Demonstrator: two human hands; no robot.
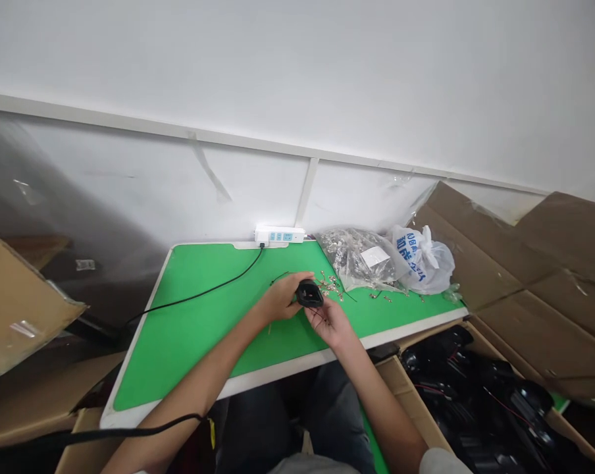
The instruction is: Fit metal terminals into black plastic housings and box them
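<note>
Above the green tabletop [213,316] I hold a black plastic housing [309,293], its hollow side turned up toward me. My left hand [284,296] grips its left edge, with fingers wrapped around the back. From below and the right, my right hand [330,322] supports it with the fingers curled near its lower edge. Small metal parts show inside the hollow, too tiny to make out. Just behind and right of the housing, several small copper-coloured metal pieces [331,286] lie scattered on the table.
A white power strip [280,235] with a plugged-in black cable [203,297] sits by the wall. At the back right are a clear bag of metal parts [349,260] and a tied white bag [423,263]. A cardboard box [413,395] of black housings [475,395] stands right.
</note>
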